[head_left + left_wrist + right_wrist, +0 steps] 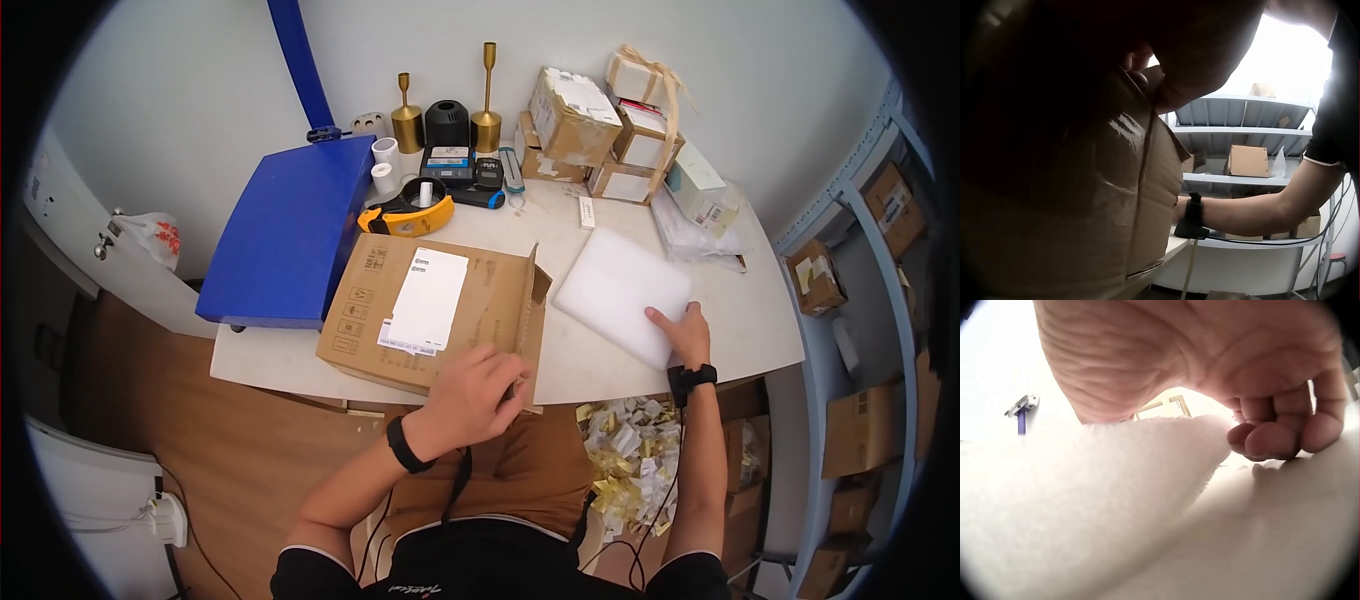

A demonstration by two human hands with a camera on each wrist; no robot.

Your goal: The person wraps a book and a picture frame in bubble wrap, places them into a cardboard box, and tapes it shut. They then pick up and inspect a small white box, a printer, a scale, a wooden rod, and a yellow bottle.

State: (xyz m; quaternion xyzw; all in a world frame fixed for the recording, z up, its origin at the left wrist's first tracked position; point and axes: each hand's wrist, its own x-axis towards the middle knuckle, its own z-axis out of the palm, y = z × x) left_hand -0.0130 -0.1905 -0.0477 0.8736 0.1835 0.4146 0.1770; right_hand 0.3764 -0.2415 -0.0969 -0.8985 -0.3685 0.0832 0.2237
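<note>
A brown cardboard box [480,290] lies on the table in front of the person, with a white label [428,298] on top and its right end standing open. At the near right corner, the left hand [475,392] pinches the edge of the box's end flap; the left wrist view shows fingertips over that cardboard edge [1147,125]. To the right lies a thick white foam pad [625,290]. The right hand [686,335] grips its right corner, thumb on top. Curled fingers [1272,440] sit at the pad's edge, close over the tabletop, in the right wrist view.
A blue case-like panel [290,235] stands left of the box. Behind are an orange tape dispenser [408,212], brass candle holders [487,125] and stacked cartons [572,115]. Shelving [850,230] borders the right side; paper scraps [635,460] lie below the table edge.
</note>
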